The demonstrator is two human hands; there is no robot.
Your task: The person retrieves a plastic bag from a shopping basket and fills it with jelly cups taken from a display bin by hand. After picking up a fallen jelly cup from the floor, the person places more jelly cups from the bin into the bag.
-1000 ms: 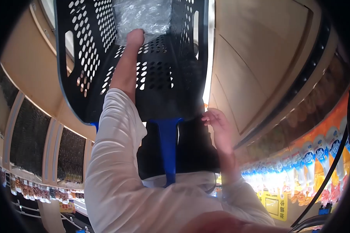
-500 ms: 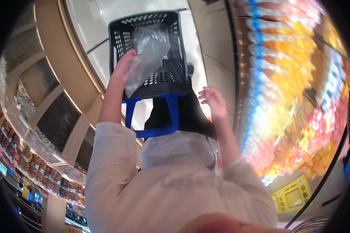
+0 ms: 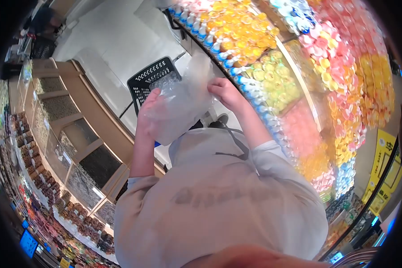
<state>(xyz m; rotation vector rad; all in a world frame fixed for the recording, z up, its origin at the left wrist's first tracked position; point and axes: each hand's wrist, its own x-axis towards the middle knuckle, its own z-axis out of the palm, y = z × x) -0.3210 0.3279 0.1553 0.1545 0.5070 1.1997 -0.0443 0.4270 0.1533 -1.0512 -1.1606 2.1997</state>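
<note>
A clear plastic bag [image 3: 179, 109] is stretched between my two hands, above the floor. My left hand [image 3: 149, 111] is closed on its left side, with the thumb up and the other fingers partly hidden behind the film. On the other side, my right hand [image 3: 228, 94] pinches the bag's upper right edge between bent fingers. Below and behind the bag stands a dark shopping basket [image 3: 152, 70] with punched holes. Crumpled clear plastic [image 3: 166, 82] lies inside it. The bag covers the basket's near part and most of its blue handle.
Bins of wrapped candies, yellow [image 3: 239, 33], green [image 3: 274, 80] and pink [image 3: 301, 127], rise close on the right. To the left is a wooden counter with dark-filled compartments [image 3: 100, 165]. A yellow sign [image 3: 382, 172] hangs at far right. Another person [image 3: 47, 20] is at upper left.
My left hand has lifted the bag out from over the basket. My right hand has come in from the right and taken its edge. The view has turned toward the candy bins.
</note>
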